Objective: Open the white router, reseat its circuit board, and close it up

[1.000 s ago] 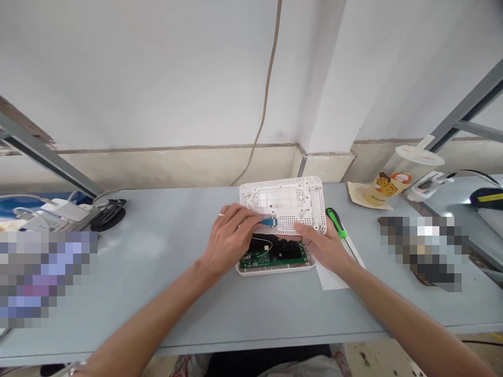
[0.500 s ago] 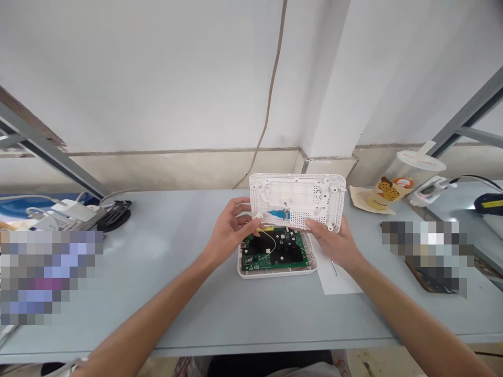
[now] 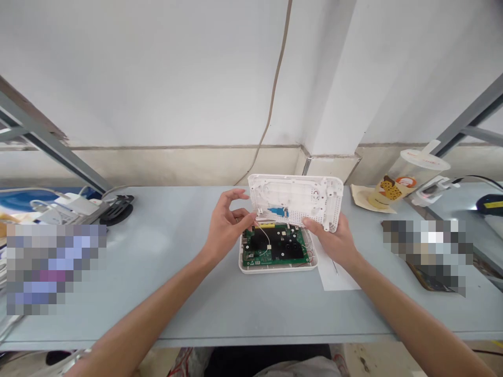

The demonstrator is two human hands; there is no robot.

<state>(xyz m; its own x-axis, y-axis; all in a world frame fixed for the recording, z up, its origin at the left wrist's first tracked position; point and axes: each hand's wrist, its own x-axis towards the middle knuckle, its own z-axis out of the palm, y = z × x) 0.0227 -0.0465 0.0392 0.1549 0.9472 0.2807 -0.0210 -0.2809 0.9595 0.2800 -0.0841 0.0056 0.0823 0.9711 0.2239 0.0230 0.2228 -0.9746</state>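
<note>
A white router base with a green circuit board (image 3: 275, 251) lies on the grey table (image 3: 196, 293) in front of me. Above its far edge I hold the white perforated cover (image 3: 296, 201) tilted up, its inside facing me, with a blue connector clipped inside it. My right hand (image 3: 334, 241) grips the cover's lower right edge. My left hand (image 3: 228, 225) is at the cover's left edge, thumb and forefinger pinched on a thin white fibre that runs down to the board.
A sheet of white paper (image 3: 338, 275) lies right of the base. A drink cup (image 3: 408, 178) lies at the back right beside a small device. White adapters and a black round stand (image 3: 118, 209) sit at the back left. Metal frame bars slant at both sides.
The cover, lying flat behind the base a second ago, has been lifted and tilted up by both hands. My left hand moved from the blue connector to the thin white fibre.
</note>
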